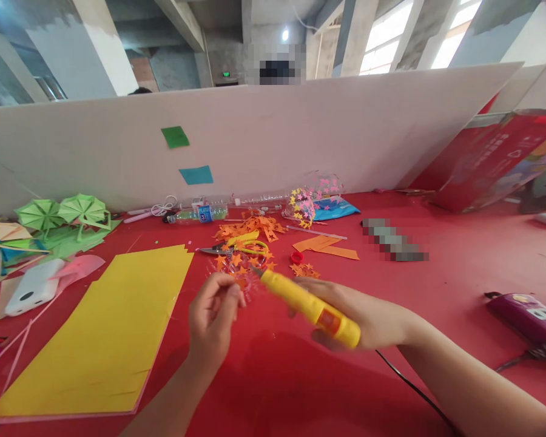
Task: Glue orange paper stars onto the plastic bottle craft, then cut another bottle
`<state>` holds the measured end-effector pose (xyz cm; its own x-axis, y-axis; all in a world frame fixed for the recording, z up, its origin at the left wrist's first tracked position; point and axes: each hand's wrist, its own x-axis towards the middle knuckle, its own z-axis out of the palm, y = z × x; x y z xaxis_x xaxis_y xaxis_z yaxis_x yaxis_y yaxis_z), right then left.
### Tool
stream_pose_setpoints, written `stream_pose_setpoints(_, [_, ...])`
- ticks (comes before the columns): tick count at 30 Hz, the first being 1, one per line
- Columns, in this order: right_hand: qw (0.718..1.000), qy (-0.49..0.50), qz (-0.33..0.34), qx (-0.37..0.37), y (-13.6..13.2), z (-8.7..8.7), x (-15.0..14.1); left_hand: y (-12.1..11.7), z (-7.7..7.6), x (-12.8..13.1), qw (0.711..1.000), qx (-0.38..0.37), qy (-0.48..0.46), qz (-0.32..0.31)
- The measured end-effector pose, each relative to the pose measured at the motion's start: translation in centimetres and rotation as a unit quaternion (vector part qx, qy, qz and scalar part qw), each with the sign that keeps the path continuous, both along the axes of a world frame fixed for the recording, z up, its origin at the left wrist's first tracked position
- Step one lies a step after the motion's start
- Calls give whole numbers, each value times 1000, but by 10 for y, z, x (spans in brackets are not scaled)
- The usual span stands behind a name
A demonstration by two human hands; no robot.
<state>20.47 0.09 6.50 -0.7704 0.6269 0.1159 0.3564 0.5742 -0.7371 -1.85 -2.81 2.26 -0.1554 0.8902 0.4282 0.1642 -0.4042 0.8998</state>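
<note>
My right hand is wrapped round a yellow hot glue gun, its metal nozzle tilted up and left above orange paper stars. My left hand is closed, thumb and fingers pinched together close to the nozzle; what they hold, if anything, I cannot make out. Just behind the fingertips lies a clear plastic piece with orange stars on and around it. Scissors with yellow handles lie beyond, partly among the stars. A red bottle cap sits to their right.
Yellow paper sheets cover the left side. At the back are orange scraps, a plastic bottle and a star-covered clear plastic piece. Folded green paper umbrellas stand far left. A purple device with a cord lies right.
</note>
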Motion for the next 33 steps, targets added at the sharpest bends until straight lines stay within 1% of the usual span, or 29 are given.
stream_pose_setpoints(2, [995, 74, -52, 47, 0, -5, -6, -5, -4, 8, 995, 4, 73, -60])
stream_pose_setpoints(3, [991, 98, -67, 61, 0, -9, -9, -7, -6, 12, 989, 6, 111, -97])
stream_pose_setpoints(4, [989, 112, -69, 65, 0, -14, -12, -9, -9, 16, 983, 3, 136, -126])
stream_pose_setpoints(6, [989, 118, -53, 69, 1, -22, -17, -11, -13, 21, 975, -12, 157, -158])
stream_pose_setpoints(8, [989, 115, -47, 77, 2, -28, -19, -12, -16, 23, 974, -29, 156, -161])
stream_pose_setpoints(10, [988, 113, -61, 89, 1, -31, -19, -11, -18, 24, 974, -36, 155, -159])
stream_pose_setpoints(16, [985, 110, -79, 107, -2, -35, -20, -11, -17, 25, 972, -11, 176, -152])
stream_pose_setpoints(18, [982, 115, -98, 116, -1, -37, -20, -11, -16, 24, 971, 2, 194, -138])
stream_pose_setpoints(20, [977, 118, -129, 118, 0, -36, -19, -9, -12, 17, 968, 46, 227, -101])
stream_pose_setpoints(22, [974, 120, -162, 103, 1, -34, -19, -3, -4, 6, 957, 118, 264, -25])
stream_pose_setpoints(23, [972, 123, -177, 94, 2, -32, -19, 2, 0, -1, 950, 152, 272, 30])
stream_pose_setpoints(25, [969, 124, -198, 79, 3, -30, -20, 11, 6, -13, 927, 189, 303, 117])
stream_pose_setpoints(26, [968, 125, -202, 76, 3, -30, -21, 16, 8, -18, 914, 189, 329, 144])
stream_pose_setpoints(27, [968, 126, -203, 75, 4, -30, -22, 20, 9, -21, 905, 185, 350, 155])
stream_pose_setpoints(30, [971, 125, -189, 76, 5, -34, -24, 28, 3, -24, 881, 170, 413, 154])
stream_pose_setpoints(33, [973, 122, -182, 78, 6, -37, -24, 28, -2, -21, 869, 167, 438, 157])
